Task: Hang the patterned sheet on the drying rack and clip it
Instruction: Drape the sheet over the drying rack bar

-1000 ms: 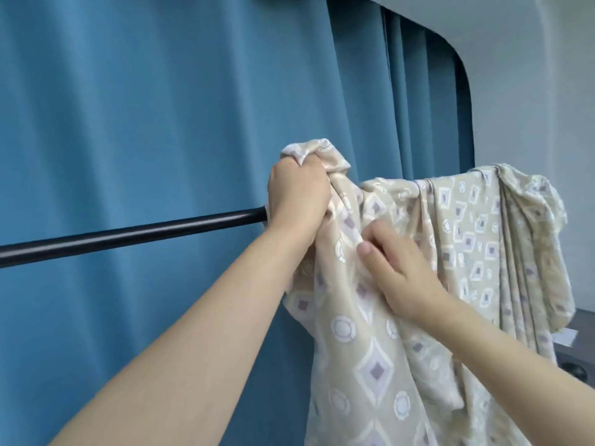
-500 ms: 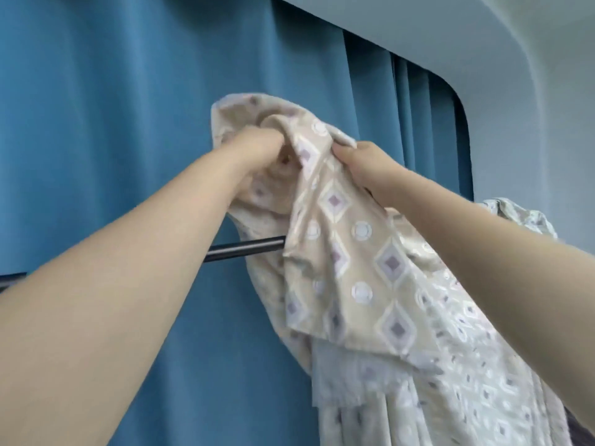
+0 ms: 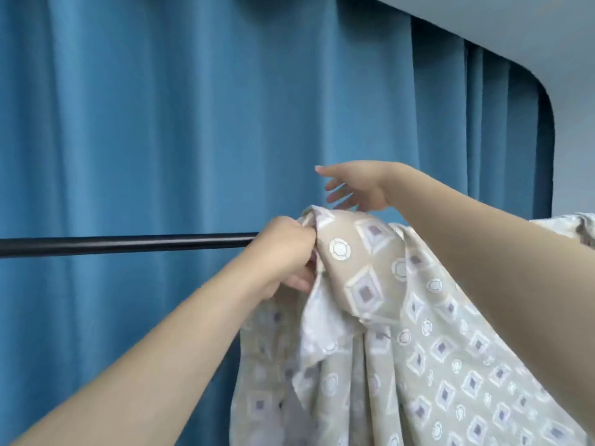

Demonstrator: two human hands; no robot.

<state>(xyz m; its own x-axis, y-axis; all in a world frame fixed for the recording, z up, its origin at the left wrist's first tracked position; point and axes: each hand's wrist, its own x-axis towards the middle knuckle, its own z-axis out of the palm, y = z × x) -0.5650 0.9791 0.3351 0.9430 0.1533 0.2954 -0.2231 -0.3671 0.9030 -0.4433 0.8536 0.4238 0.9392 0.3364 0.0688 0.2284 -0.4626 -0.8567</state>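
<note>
The beige patterned sheet (image 3: 402, 317), printed with diamonds and circles, hangs bunched over the black rack bar (image 3: 128, 244) at centre right. My left hand (image 3: 283, 255) grips the sheet's left edge right where the bar meets the cloth. Just above the top of the sheet, my right hand (image 3: 357, 186) hovers with fingers spread and holds nothing. Behind the cloth the bar's right part is hidden. No clip is visible.
A blue pleated curtain (image 3: 161, 123) fills the background close behind the bar. A pale wall and ceiling (image 3: 573, 75) show at the upper right. The bare stretch of bar runs to the left edge of the view.
The raised bundle of sheet has come down over the bar. My right hand has let go of the cloth and opened above it. My left hand dropped to bar height, still gripping.
</note>
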